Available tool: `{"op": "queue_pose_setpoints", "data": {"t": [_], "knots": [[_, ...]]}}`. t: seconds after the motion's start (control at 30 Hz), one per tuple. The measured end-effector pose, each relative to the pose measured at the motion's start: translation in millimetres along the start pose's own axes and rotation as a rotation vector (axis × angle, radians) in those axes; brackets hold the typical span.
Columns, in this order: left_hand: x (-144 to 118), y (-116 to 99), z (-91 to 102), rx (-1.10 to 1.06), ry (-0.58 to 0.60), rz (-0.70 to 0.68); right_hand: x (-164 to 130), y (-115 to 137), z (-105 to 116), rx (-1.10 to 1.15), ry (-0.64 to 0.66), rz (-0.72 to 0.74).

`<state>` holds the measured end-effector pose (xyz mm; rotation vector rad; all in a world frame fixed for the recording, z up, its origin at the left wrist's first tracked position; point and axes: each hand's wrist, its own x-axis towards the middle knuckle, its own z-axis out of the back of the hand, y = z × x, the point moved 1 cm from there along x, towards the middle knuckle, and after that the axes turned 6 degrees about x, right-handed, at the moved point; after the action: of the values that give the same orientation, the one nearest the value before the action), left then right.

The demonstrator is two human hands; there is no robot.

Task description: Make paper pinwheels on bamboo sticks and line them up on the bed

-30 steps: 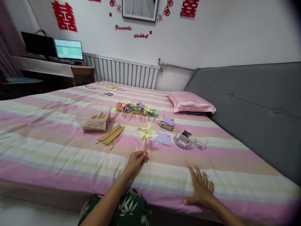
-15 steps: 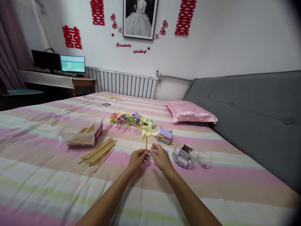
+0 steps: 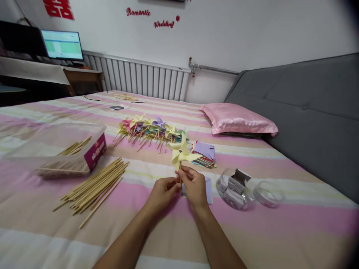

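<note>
One head-worn camera looks forward and down across the bed [image 3: 269, 231] toward the wall [image 3: 238, 30].

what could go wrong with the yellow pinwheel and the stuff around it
The yellow pinwheel might crease, with the left hand and right hand close below its thin blades. The open clear container could tip on the bedspread, spilling its contents. The loose sticks might roll apart if nudged.

- Sticks [image 3: 94, 186] lay on the bed [image 3: 171, 239], front-right of a box [image 3: 95, 152].
- Behind the held pinwheel [image 3: 180, 154] lay a heap [image 3: 157, 129].
- A paper stack [image 3: 205, 151] sat right of the heap.
- A tub [image 3: 235, 189] stood before the pillow [image 3: 241, 118], its lid [image 3: 268, 194] rightward.
</note>
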<state>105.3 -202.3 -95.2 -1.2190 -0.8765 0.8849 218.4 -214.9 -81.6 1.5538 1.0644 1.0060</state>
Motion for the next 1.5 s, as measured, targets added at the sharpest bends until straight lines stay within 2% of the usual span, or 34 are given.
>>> {"op": "queue_pose_setpoints", "data": {"t": [0.07,0.13,0.27,0.33,0.47,0.57,0.73,0.93,1.17,1.37,1.5], "knots": [[-1,-6,8.5,-0.083,-0.069,0.085,-2,2,-3,0.115,0.004,-0.076],[-3,-12,15.2,-0.154,-0.132,0.114,-5,3,-7,0.228,0.008,-0.113],[-16,-15,21.6,-0.239,-0.289,0.037,-17,6,-19,0.374,0.066,-0.151],[-30,-11,23.8,-0.274,-0.392,0.033,-26,6,-28,0.4,0.122,-0.175],[-62,-2,31.0,-0.292,-0.511,0.032,-46,3,-47,0.411,0.212,-0.259],[-77,0,37.4,-0.303,-0.586,0.025,-57,0,-56,0.396,0.283,-0.292],[-75,-5,46.3,-0.334,-0.632,0.055,-64,-4,-61,0.365,0.343,-0.264],[-75,-13,52.1,-0.205,-0.684,0.042,-65,-6,-62,0.271,0.322,-0.233],[-84,-28,54.2,-0.012,-0.675,0.01,-68,-1,-61,0.152,0.291,-0.132],[-87,-37,53.3,-0.077,-0.697,0.05,-69,2,-59,0.146,0.355,-0.084],[-88,-37,53.2,-0.148,-0.652,0.114,-69,2,-60,0.151,0.4,-0.069]]}}
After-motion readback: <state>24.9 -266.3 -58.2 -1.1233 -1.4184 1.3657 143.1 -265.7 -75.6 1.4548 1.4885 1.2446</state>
